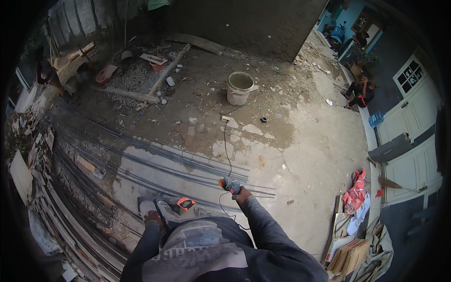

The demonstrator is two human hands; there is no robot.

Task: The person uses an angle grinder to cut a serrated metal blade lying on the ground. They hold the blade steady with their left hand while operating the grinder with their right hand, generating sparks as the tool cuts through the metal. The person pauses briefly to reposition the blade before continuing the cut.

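Note:
My right hand (242,195) is closed around a grey angle grinder (231,185) with an orange-brown front end, held over the floor. Below and left of it, my left hand (152,216) is low by my leg with its fingers curled. A thin dark bar (161,214) runs beside that hand; whether the fingers grip it is unclear. Near my feet lies an orange-and-black handle (186,203), probably a handsaw's. Long steel reinforcing bars (197,164) stretch leftward across the ground, their ends close to the grinder. A dark cable leads from near the grinder toward a socket block (226,118).
Ahead stands a bucket (238,89). Planks (66,221) are piled at the left. Gravel (131,75) lies in a timber frame farther off. Cardboard (350,257), red plastic (355,190) and a broom (392,184) are on the right. One person (361,94) sits by the wall.

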